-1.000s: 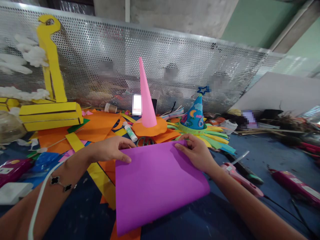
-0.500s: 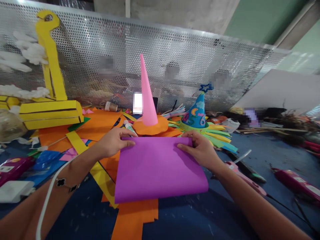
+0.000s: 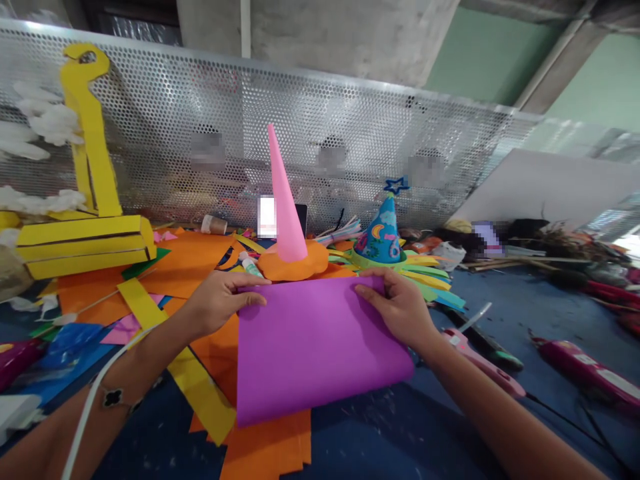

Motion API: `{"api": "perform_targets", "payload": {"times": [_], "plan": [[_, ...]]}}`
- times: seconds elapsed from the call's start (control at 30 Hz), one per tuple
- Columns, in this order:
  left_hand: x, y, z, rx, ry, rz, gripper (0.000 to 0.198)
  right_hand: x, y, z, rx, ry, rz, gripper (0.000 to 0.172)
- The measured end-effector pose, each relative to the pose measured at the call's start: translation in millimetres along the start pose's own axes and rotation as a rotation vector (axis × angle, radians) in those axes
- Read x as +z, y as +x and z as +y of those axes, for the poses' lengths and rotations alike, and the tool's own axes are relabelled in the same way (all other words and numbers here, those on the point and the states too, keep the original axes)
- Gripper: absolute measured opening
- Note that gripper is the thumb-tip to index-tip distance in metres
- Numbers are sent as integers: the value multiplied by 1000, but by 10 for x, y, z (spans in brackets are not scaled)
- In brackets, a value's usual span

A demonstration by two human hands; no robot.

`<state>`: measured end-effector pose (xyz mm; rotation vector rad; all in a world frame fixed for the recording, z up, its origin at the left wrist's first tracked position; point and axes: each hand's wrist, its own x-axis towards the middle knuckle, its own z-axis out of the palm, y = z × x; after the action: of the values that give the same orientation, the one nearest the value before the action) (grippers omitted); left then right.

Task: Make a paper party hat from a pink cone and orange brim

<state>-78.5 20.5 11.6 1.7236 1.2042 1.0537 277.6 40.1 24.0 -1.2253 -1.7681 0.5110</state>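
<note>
Two hands on one purple craft sheet (image 3: 320, 353) here: left hand (image 3: 220, 303) pinched the far edge near its left corner, right hand (image 3: 397, 310) pinched near the right corner, so the sheet sat between and mostly nearer than both. It lay over orange paper scraps (image 3: 270, 443), just short of a pink paper cone (image 3: 285, 213), with a glitter-free blue party hat (image 3: 381, 233) off right.

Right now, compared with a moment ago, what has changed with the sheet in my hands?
Your left hand and right hand have drawn the purple craft sheet back and turned it straighter, uncovering more orange paper below it. Both still hold its far edge. The pink cone and blue party hat stayed put.
</note>
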Motion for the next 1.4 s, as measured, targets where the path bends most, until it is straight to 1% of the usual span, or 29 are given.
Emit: {"api": "perform_targets", "payload": {"times": [0.1,0.17,0.33,0.5,0.7,0.83,1.0,1.2,1.3,1.4], "plan": [[7,5,-14,-39,-118,-9,50,-7,2,15,6,10,57,36],[13,15,-24,-78,-195,-9,56,-13,1,17,11,26,73,36],[21,43,-29,-94,-270,84,50,-30,-2,6,17,49,75,35],[-3,43,2,-81,-193,97,44,-39,9,18,21,63,63,32],[-46,47,-18,-56,-147,113,39,-20,7,29,40,108,22,37],[-80,60,-30,-42,-109,126,34,-9,-4,23,27,126,-17,38],[-103,62,-25,-43,-104,122,33,10,-14,11,34,173,-62,39],[-92,70,-10,-56,-149,124,32,24,-17,0,-45,80,-4,28],[-88,74,-3,-64,-160,133,31,22,-18,-3,-71,62,-13,25],[-86,71,-9,-80,-156,136,34,18,-21,4,-99,28,-14,24]]}}
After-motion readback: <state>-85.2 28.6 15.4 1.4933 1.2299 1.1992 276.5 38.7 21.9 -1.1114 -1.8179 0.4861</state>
